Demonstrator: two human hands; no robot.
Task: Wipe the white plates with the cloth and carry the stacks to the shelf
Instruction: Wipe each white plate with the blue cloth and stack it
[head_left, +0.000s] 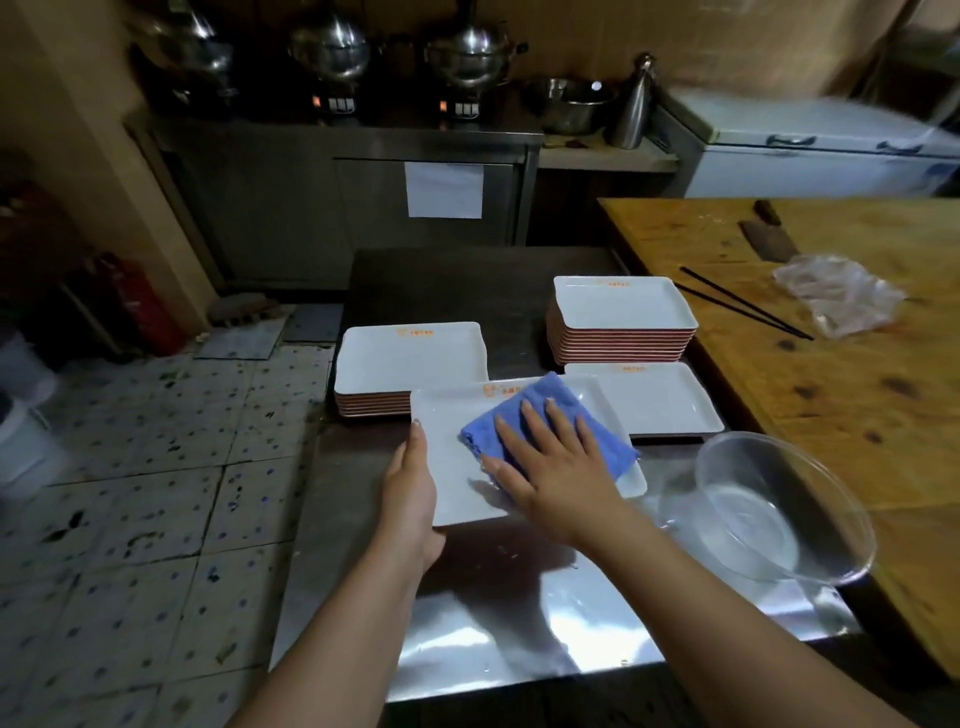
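Two bare forearms reach in from the near edge, and the wiping step is judged to be in hand. A white plate (457, 467) is held just above the steel table (493, 634), tilted slightly toward the person. Its left rim is gripped by the left hand (410, 488), thumb laid along the top of the edge and fingers hidden beneath. A blue cloth (545, 421) is pressed flat onto the plate's face by the right hand (556, 462), fingers straight and spread, nothing pinched.

Beyond the left hand a low stack of plates (410, 364) is seen; beyond the cloth a taller stack (621, 317) stands, and just right of the cloth a single plate (654, 400) lies flat. Which stacks are already wiped cannot be told. Right of the pressing hand a clear plastic bowl (779, 509) is set at the table's edge, and farther right a wooden table (831, 415) carries chopsticks (743, 301), a crumpled plastic bag (836, 296) and a cleaver (769, 239).

Next, the cloth is likely to be swept across the uncovered left and near parts of the plate, with the rim held firm against the push; the plate would then be set on a stack. Carrying to the shelf is not yet begun, and no shelf is identified.
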